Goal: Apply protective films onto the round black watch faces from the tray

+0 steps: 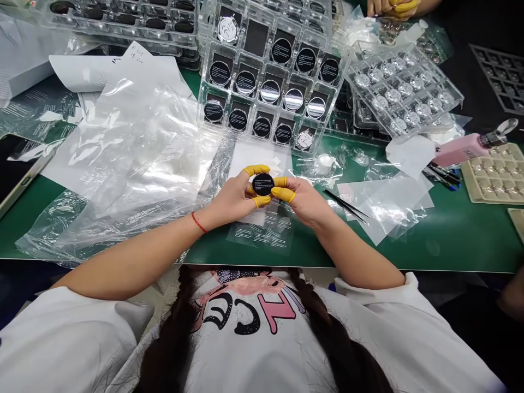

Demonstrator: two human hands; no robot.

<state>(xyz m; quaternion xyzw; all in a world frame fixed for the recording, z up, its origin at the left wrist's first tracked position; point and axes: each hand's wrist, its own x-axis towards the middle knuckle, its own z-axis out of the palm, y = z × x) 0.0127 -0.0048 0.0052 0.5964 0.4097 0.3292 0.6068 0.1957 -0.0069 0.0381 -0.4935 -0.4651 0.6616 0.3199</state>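
Observation:
Between my two hands is a round black watch face point(262, 184) with small white print on it. My left hand point(235, 194) grips its left side with thumb and fingers, yellow cots on the tips. From the right, the yellow-covered fingertips of my right hand point(301, 197) press against its edge. Below my hands lies a clear sheet of printed film labels point(262, 234). Just beyond, a clear plastic tray point(262, 101) leans up, its cells holding similar black discs and a few silver ones; one cell in the top row shows no disc.
Black tweezers point(346, 206) lie right of my hands. Crumpled clear bags point(135, 147) and papers spread to the left, near a phone point(24, 169). Stacked trays point(405, 87), a pink bottle point(460, 151) and a beige tray point(495, 174) stand at right. Another person's hand point(399, 6) is at the top.

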